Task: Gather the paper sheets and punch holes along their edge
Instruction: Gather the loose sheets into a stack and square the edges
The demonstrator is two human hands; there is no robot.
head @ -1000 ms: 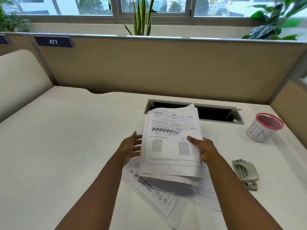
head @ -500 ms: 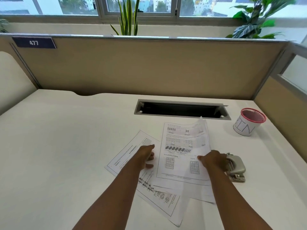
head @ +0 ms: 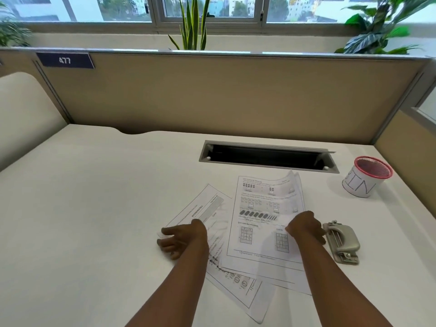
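Observation:
Several printed paper sheets lie fanned on the white desk point(head: 94, 208). The top worksheet stack point(head: 262, 223) lies nearly straight, its far right corner curling up. My right hand point(head: 304, 228) rests knuckles-up on the stack's right edge, fingers curled onto it. A skewed sheet headed "Mathematics" point(head: 203, 208) sticks out to the left. At that sheet's near left corner is my left hand point(head: 181, 240), fingers apart. More sheets point(head: 250, 293) poke out towards me. A grey hole punch point(head: 342, 243) lies just right of my right hand.
A white cup with a red mesh rim point(head: 368, 178) stands at the right rear. An open cable slot point(head: 266, 156) is cut into the desk behind the sheets. A beige partition point(head: 224, 95) walls the back and right; plants stand beyond it.
The stack held up in both hands came down flat onto the other sheets. My left hand left it and slid left to the skewed sheet's corner. My right hand stayed on the right edge.

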